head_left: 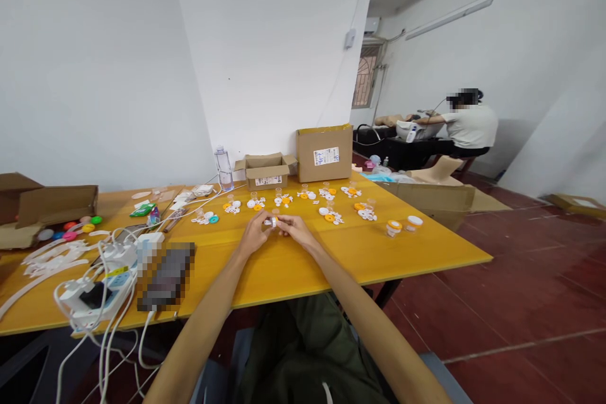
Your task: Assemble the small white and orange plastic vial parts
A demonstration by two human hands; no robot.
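Observation:
My left hand (255, 233) and my right hand (294, 231) meet over the middle of the yellow table (303, 265). Between their closed fingertips is a small white-and-orange lid piece (273, 222), partly hidden by the fingers. Just beyond the hands lie groups of loose white and orange rings and small parts (285, 201), with see-through cups among them. Another group has a teal ring (214, 219), left of my left hand. Off to the right stand two lidded jars, one with an orange-rimmed lid (394, 226), the other with a white-topped lid (415, 221).
At the back are an open carton (267, 177), a taller cardboard box (326, 154) and a bottle (224, 170). Cables run from a power strip (101, 290) beside a phone (168, 276) at left. A person (471, 123) sits at the far right.

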